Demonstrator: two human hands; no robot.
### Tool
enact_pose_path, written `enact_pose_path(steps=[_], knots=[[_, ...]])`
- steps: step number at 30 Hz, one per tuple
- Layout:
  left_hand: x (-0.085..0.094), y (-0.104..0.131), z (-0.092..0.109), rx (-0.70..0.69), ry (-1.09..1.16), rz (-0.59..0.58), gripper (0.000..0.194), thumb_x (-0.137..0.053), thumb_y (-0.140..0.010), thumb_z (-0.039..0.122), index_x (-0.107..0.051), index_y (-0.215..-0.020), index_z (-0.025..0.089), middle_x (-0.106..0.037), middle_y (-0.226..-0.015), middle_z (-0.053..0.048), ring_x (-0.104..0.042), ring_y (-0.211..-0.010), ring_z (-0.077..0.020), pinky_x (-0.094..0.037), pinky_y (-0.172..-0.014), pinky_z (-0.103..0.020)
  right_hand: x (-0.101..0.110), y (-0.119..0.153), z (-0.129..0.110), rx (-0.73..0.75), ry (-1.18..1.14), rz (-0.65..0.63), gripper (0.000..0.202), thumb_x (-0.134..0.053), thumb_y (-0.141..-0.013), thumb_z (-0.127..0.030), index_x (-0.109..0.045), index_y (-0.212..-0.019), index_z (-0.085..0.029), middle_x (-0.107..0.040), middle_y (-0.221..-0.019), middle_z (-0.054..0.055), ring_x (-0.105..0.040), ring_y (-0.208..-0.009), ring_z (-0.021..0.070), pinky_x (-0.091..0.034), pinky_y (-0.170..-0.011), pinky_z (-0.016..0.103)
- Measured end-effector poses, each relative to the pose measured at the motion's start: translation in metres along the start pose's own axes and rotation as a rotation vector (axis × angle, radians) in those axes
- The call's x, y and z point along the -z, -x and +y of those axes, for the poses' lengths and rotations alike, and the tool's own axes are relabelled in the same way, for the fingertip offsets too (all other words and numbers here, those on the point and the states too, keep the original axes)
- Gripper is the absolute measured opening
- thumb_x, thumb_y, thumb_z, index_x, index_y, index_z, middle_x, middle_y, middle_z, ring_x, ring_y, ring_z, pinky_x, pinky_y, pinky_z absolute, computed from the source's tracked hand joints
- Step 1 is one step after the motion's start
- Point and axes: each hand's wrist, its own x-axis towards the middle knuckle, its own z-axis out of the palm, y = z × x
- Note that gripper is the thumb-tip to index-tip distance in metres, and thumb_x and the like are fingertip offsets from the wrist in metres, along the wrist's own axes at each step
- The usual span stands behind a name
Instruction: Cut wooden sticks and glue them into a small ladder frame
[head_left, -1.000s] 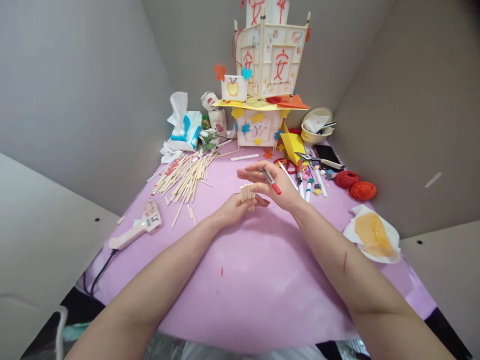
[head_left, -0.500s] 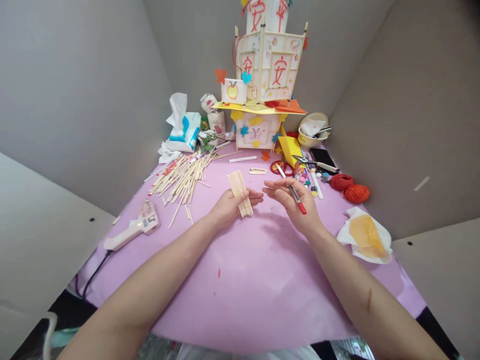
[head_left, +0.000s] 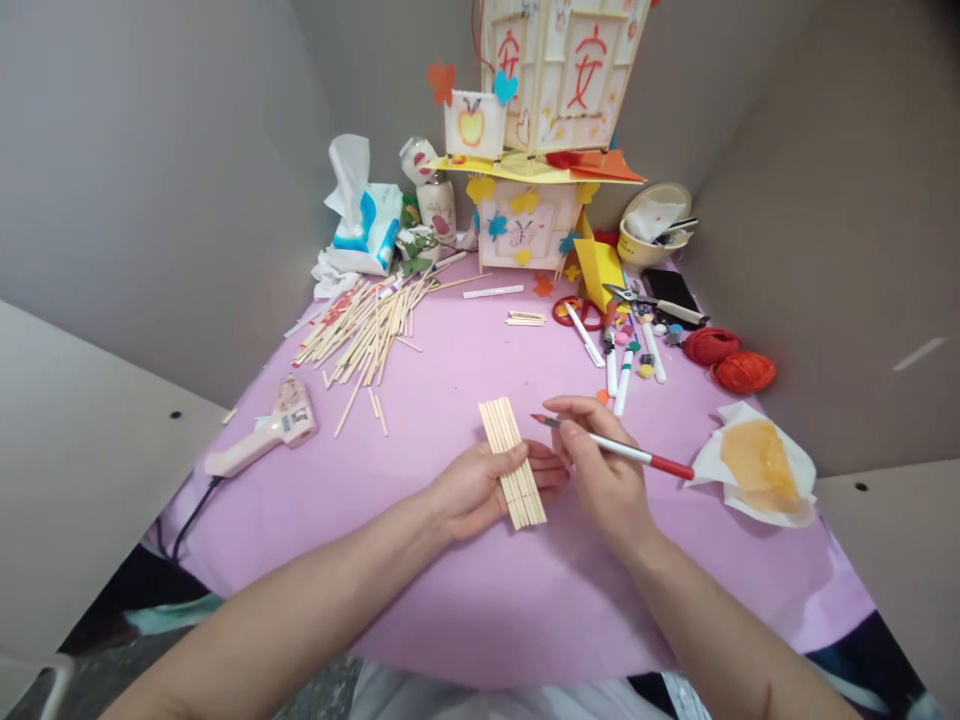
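Note:
A flat row of short wooden sticks (head_left: pixel 504 425) lies side by side across the fingers of my left hand (head_left: pixel 480 485), the thumb pressing on top. A faint reddish line crosses the sticks near their lower end. In my right hand (head_left: pixel 611 480) a red marker (head_left: pixel 634 452) with a white barrel is pinched between thumb and fingers. Its uncapped red tip points left toward the sticks, a short way off and not touching them. Both hands are above the purple table cover (head_left: pixel 450 620).
A lantern-like paper tower (head_left: pixel 525 225) stands at the back. Long sticks (head_left: pixel 375 320) are heaped at left, near a corded glue gun (head_left: pixel 289 415). To the right are several markers (head_left: pixel 625 380), pliers (head_left: pixel 660 305), red yarn balls (head_left: pixel 742 371) and a stained white tissue (head_left: pixel 757 465).
Both hands have come nearer, the left one bringing the sticks. The marker has turned in my right hand, its tip now facing the sticks. The view has tilted down somewhat.

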Motion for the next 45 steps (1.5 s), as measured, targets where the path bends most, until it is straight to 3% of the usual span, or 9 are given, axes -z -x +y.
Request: enact_pose_path(steps=[5,9,15,19,30,45], knots=[[0.002,0.001,-0.006,-0.026,-0.002,0.028,0.025,-0.068,-0.078,0.029,-0.065,-0.097,0.013,-0.070,-0.095,-0.013,-0.067,-0.089,-0.0254,-0.051,-0.082,-0.038,-0.016,0.008,0.008,-0.009,0.077,0.067,0.008,-0.057,-0.078,-0.017,-0.055,-0.083,-0.023,-0.059,-0.073,-0.001,-0.055,-0.061,0.0129,-0.046,-0.053,0.025],[0.004,0.001,-0.007,-0.012,0.009,0.076,0.031,-0.072,-0.074,0.032,-0.065,-0.098,0.014,-0.070,-0.095,-0.013,-0.067,-0.087,-0.0248,-0.050,-0.078,-0.036,-0.016,0.008,0.009,0.128,0.117,0.034,0.013,-0.056,-0.077,-0.015,-0.059,-0.086,-0.024,-0.061,-0.077,0.002,-0.057,-0.069,0.0167,-0.047,-0.061,0.032],[0.006,0.001,-0.005,0.030,-0.020,0.092,0.034,-0.072,-0.073,0.041,-0.068,-0.094,0.013,-0.070,-0.092,-0.012,-0.066,-0.086,-0.0218,-0.048,-0.077,-0.031,-0.019,0.004,0.004,0.317,0.191,0.008,0.017,-0.053,-0.076,-0.010,-0.060,-0.085,-0.022,-0.056,-0.065,0.000,-0.053,-0.062,0.0165,-0.043,-0.062,0.035],[0.007,0.000,-0.004,0.040,-0.024,0.064,0.035,-0.071,-0.074,0.042,-0.069,-0.094,0.013,-0.070,-0.092,-0.012,-0.065,-0.085,-0.0206,-0.048,-0.078,-0.030,-0.021,0.003,0.007,0.275,0.187,-0.009,0.017,-0.055,-0.075,-0.010,-0.059,-0.086,-0.022,-0.057,-0.067,0.001,-0.053,-0.063,0.0168,-0.044,-0.062,0.035],[0.005,0.002,-0.003,0.049,-0.015,0.085,0.032,-0.070,-0.076,0.035,-0.066,-0.099,0.014,-0.069,-0.090,-0.012,-0.066,-0.083,-0.0224,-0.048,-0.076,-0.034,-0.015,0.008,0.011,-0.058,0.074,-0.022,0.013,-0.059,-0.077,-0.014,-0.058,-0.085,-0.024,-0.061,-0.075,0.000,-0.057,-0.063,0.0146,-0.046,-0.052,0.027],[0.004,0.002,-0.003,0.039,0.015,0.075,0.031,-0.073,-0.074,0.031,-0.064,-0.097,0.011,-0.069,-0.087,-0.011,-0.066,-0.084,-0.0241,-0.049,-0.077,-0.036,-0.014,0.008,0.013,0.006,0.046,-0.058,0.012,-0.057,-0.078,-0.012,-0.059,-0.084,-0.021,-0.058,-0.075,-0.001,-0.056,-0.068,0.0142,-0.044,-0.061,0.029]])
